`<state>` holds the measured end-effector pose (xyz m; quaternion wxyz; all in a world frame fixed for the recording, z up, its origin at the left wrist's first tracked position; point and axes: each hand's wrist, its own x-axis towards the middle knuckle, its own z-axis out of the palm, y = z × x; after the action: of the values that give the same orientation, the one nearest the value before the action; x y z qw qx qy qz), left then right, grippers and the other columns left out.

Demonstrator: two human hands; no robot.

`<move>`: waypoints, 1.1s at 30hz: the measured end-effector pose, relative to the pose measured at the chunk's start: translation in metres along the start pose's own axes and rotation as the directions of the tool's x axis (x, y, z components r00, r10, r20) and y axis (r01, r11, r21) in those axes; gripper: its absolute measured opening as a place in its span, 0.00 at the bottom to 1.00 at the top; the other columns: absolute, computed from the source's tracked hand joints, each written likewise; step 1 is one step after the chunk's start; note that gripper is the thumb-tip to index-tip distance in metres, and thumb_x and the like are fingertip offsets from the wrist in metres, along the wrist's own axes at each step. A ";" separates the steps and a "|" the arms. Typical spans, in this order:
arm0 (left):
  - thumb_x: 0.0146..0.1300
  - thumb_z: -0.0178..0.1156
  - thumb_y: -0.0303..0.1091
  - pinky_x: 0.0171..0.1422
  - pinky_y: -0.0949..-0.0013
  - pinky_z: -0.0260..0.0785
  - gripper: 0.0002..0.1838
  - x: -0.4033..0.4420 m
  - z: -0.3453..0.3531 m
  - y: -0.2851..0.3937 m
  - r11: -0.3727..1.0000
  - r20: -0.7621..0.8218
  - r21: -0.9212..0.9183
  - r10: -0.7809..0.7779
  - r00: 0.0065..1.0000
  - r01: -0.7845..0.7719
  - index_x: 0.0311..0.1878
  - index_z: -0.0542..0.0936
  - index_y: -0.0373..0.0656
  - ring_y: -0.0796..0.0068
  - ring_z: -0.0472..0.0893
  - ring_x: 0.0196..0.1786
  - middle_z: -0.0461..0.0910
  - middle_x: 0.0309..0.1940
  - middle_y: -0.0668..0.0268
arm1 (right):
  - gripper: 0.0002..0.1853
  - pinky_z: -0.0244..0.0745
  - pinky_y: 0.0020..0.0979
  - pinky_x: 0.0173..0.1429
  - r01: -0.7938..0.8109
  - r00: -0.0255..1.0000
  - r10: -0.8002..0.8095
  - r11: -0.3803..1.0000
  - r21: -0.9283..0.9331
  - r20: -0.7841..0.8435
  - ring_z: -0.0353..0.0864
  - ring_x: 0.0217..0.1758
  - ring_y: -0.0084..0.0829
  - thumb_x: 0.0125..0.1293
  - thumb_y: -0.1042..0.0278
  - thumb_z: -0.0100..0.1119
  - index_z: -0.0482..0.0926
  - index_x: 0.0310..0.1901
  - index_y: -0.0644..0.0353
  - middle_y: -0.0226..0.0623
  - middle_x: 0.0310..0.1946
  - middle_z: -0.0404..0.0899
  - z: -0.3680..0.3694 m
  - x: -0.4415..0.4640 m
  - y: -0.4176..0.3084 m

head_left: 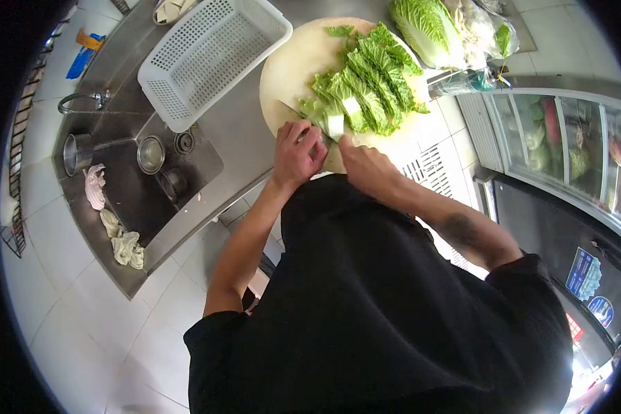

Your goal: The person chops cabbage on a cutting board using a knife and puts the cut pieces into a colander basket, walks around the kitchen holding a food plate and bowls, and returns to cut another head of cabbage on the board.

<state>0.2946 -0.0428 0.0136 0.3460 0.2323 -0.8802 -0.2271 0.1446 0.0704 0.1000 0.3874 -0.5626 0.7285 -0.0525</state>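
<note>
Chopped napa cabbage (372, 86) lies in rows of green, crinkled strips on a round, pale cutting board (283, 72). My right hand (369, 164) is closed around a knife whose handle is hidden in the fist. The knife's blade (289, 107) shows partly, slanting up and left past a thick white cabbage stem (334, 125). Close beside the blade, my left hand (299, 153) is closed, with curled fingers pressed on the near-left end of the cabbage. Most of what lies under those fingers is hidden.
A grey perforated basket (214, 58) stands left of the board. A whole napa cabbage (428, 31) and plastic bags (476, 34) are beyond it, at the right. The sink (203, 162) on the left holds metal bowls and cloths. A glass-door fridge (566, 138) stands at the right.
</note>
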 end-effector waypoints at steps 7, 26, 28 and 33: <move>0.55 0.60 0.29 0.53 0.54 0.65 0.11 -0.002 -0.010 0.000 0.982 0.026 -0.155 -0.103 0.994 0.105 0.42 0.78 0.41 0.56 0.73 0.47 0.73 0.44 0.58 | 0.11 0.72 0.59 0.34 0.115 0.991 -0.107 0.990 0.085 -0.085 0.79 0.28 0.63 0.73 0.65 0.45 0.62 0.45 0.65 0.61 0.22 0.77 0.006 0.032 0.037; 0.44 0.62 0.31 0.44 0.57 0.66 0.18 -0.034 0.008 -0.024 0.982 -0.254 -0.139 0.092 0.963 -0.130 0.42 0.75 0.45 0.55 0.71 0.39 0.70 0.40 0.58 | 0.05 0.78 0.57 0.35 -0.104 0.989 0.119 0.983 -0.149 0.093 0.82 0.31 0.64 0.65 0.78 0.41 0.65 0.39 0.71 0.64 0.24 0.79 -0.046 -0.049 -0.076; 0.45 0.61 0.31 0.44 0.56 0.66 0.17 -0.036 0.013 -0.027 0.982 -0.258 -0.142 0.085 0.963 -0.124 0.42 0.75 0.45 0.55 0.71 0.39 0.70 0.40 0.58 | 0.05 0.78 0.57 0.35 -0.122 0.984 0.139 0.982 -0.146 0.108 0.82 0.31 0.64 0.65 0.79 0.41 0.65 0.38 0.71 0.64 0.24 0.79 -0.046 -0.049 -0.080; 0.45 0.61 0.31 0.45 0.56 0.66 0.17 -0.036 0.021 -0.032 0.979 -0.289 -0.144 0.095 0.953 -0.142 0.42 0.75 0.45 0.57 0.70 0.40 0.69 0.40 0.59 | 0.05 0.75 0.57 0.34 -0.160 0.981 0.172 0.978 -0.132 0.086 0.81 0.30 0.63 0.65 0.79 0.44 0.63 0.41 0.69 0.64 0.23 0.78 -0.030 -0.036 -0.078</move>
<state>0.3114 -0.0428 -0.0366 0.4980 0.1796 -0.8131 -0.2419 0.1884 0.0626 0.1792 0.3895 -0.5246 0.7552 0.0528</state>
